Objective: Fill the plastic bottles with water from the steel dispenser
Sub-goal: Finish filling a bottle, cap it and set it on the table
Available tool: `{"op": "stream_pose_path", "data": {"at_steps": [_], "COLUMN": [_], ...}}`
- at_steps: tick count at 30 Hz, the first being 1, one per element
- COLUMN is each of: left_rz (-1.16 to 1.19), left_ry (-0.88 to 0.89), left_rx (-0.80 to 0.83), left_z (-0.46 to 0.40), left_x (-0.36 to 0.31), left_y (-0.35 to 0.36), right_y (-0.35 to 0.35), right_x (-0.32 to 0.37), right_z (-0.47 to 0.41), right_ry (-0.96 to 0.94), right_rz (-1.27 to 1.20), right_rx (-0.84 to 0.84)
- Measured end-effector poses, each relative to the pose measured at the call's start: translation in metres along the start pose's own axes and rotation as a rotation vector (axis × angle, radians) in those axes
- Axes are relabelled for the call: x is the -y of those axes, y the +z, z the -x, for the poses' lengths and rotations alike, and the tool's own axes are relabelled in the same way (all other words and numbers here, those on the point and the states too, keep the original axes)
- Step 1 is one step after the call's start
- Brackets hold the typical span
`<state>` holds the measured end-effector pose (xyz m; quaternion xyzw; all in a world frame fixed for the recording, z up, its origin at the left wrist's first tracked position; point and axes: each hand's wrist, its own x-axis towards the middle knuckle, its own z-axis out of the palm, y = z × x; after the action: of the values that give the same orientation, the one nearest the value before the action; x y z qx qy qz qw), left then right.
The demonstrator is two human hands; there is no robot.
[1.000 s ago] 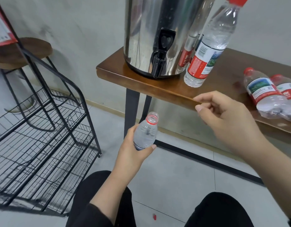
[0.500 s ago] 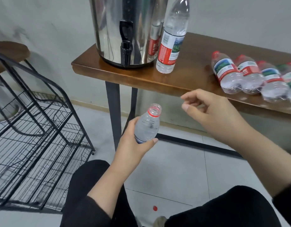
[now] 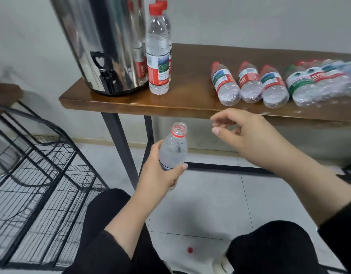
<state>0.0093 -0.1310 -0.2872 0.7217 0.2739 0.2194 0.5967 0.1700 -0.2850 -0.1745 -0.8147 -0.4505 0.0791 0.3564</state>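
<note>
Holding an uncapped bottle (image 3: 173, 149) upright in our left hand (image 3: 160, 175), fingers wrapped round its body, we keep it below the bench's front edge (image 3: 131, 106), mouth up and ready for filling. Our right hand (image 3: 247, 137) hangs just beside it, fingers loosely curled and grasping nothing we can see. The dispenser (image 3: 103, 44) stands at the bench's left corner, its tap (image 3: 103, 76) overhanging the front edge, likely so a bottle fits beneath. Capped bottles (image 3: 157, 54) stand upright beside it; others (image 3: 249, 84) lie along the right. A red cap (image 3: 189, 250) lies on the floor.
</note>
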Motion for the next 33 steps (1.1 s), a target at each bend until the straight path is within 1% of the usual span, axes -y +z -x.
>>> {"op": "stream_pose_path", "data": {"at_steps": [9, 12, 15, 19, 25, 28, 31, 33], "left_rz": [-0.042, -0.086, -0.114, -0.119, -0.108, -0.126, -0.115, -0.141], "left_ry": [-0.020, -0.041, -0.049, -0.056, -0.060, -0.067, -0.101, -0.121], "left_rx": [0.036, 0.033, 0.023, 0.022, 0.041, 0.026, 0.010, 0.016], "left_z": [0.026, 0.024, 0.016, -0.002, -0.030, -0.043, -0.060, -0.071], "left_x": [-0.023, -0.020, -0.017, -0.020, -0.033, -0.035, -0.026, -0.021], "left_y": [0.029, 0.039, 0.050, 0.062, 0.076, 0.077, 0.072, 0.065], "right_y": [-0.023, -0.025, -0.026, -0.035, -0.058, -0.062, -0.057, -0.057], "right_x": [-0.022, -0.037, -0.053, -0.073, -0.087, -0.086, -0.086, -0.083], "right_z": [0.030, 0.027, 0.022, 0.012, -0.020, -0.047, -0.077, -0.092], "right_ry": [-0.006, 0.007, 0.020, 0.051, 0.090, 0.067, 0.003, 0.014], "right_rz": [0.061, 0.068, 0.057, 0.063, 0.078, 0.094, 0.133, 0.138], "right_rx": [0.039, 0.077, 0.080, 0.113, 0.191, 0.249, 0.321, 0.372]}}
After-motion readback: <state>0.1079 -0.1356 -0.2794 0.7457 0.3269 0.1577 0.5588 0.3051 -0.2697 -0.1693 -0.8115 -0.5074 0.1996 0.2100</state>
